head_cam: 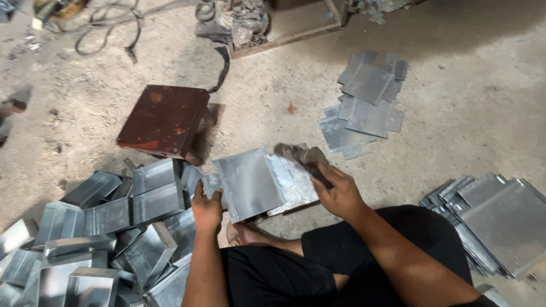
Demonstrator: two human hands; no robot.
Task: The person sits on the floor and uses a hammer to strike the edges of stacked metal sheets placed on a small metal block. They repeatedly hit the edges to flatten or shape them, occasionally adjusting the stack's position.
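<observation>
Head view looks down at our two hands over a dusty concrete floor (466, 102). Our left hand (207, 209) pinches the near left edge of a flat grey metal sheet (250, 183), fingers closed on it, holding it just above our knees. Our right hand (339, 193) is wrapped tight around a dark hammer (301, 156) whose blurred head sits over the sheet's right end. Left of us lies a heap of folded metal boxes (108, 239); beyond it stands a rusty red block (165, 119). Flat sheet stacks (367, 99) lie ahead and at our right.
</observation>
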